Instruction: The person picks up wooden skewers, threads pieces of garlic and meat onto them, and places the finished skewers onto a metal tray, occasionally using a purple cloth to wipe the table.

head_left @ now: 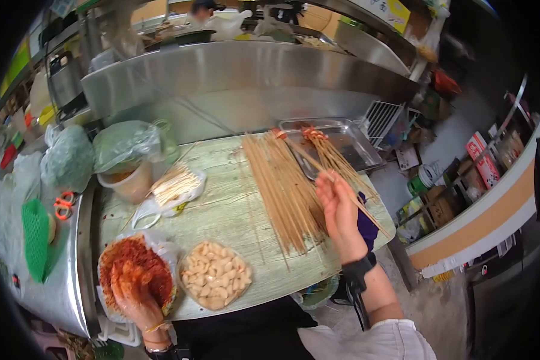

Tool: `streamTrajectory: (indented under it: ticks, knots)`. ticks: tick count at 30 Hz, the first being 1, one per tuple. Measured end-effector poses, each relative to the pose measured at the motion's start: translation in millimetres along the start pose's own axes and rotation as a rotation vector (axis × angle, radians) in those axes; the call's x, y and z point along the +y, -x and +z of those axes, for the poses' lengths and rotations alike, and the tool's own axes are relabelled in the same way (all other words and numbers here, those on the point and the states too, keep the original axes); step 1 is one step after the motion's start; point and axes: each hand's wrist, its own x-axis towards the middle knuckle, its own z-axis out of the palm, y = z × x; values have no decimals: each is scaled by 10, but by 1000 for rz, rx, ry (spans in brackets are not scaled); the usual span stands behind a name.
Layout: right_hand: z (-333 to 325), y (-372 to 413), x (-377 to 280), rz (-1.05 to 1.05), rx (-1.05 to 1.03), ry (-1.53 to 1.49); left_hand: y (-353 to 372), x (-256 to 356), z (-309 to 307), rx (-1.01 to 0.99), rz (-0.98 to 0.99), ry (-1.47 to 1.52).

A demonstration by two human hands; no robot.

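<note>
Stick [306, 158] in R grip [344, 222] nr table [222, 207] edge; L grip [133, 293] unclear in red mix [154, 271]

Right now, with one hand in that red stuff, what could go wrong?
The left hand is smeared with red paste and might drip it onto the pale pieces alongside. Those pieces sit near the front edge of the table, so a bump could spill them. The skewer in the right hand points close to the loose skewers and might catch them.
</note>
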Motion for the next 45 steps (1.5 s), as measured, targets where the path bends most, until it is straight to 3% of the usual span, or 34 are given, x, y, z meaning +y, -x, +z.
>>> streamTrajectory:
  ticks: [8, 14, 16, 18, 19, 20, 21, 23, 24, 26, 28, 30, 31, 33, 39, 45]
  knots:
    - [-683, -1754, 235, 12, 375, -230, 79, 25, 77, -50, 69, -224]
    - [-748, -1777, 360, 125, 435, -308, 107, 20, 105, -10, 122, -448]
    - [-686, -1671, 318, 199, 408, -305, 98, 32, 141, -60, 39, -222]
    - [-606, -1443, 324, 386, -63, -92, 92, 4, 48, -73, 144, -512]
    - [-357, -1196, 243, 402, -142, 92, 86, -28, 26, -38, 193, -600]
    - [-203, -1022, 260, 432, -146, 98, 92, -15, 24, 9, 24, -249]
    - [-70, -881, 270, 402, -296, 449, 98, -4, 27, -13, 9, -191]
    - [111, -665, 398, 207, -478, 1109, 103, 11, 41, -37, -5, -127]
    - [161, -622, 453, 206, -481, 1112, 106, 17, 46, -43, -14, -113]
    - [164, -599, 625, -194, -577, 1925, 110, 27, 37, -41, -22, -98]
    - [50, -721, 815, -299, -525, 1918, 98, 21, 25, -52, -26, -100]
    - [59, -814, 805, 89, -530, 1727, 98, 35, 50, -54, 3, -91]
    - [62, -812, 762, 84, -536, 1730, 101, 42, 56, -59, -8, -77]
    - [45, -805, 662, 345, -433, 1440, 103, 56, 70, -58, -35, -52]
    - [-121, -815, 594, 476, -350, 1131, 110, 62, 60, -106, -23, -34]
    - [-46, -789, 486, 444, -468, 1120, 108, 39, 69, -74, 3, -74]
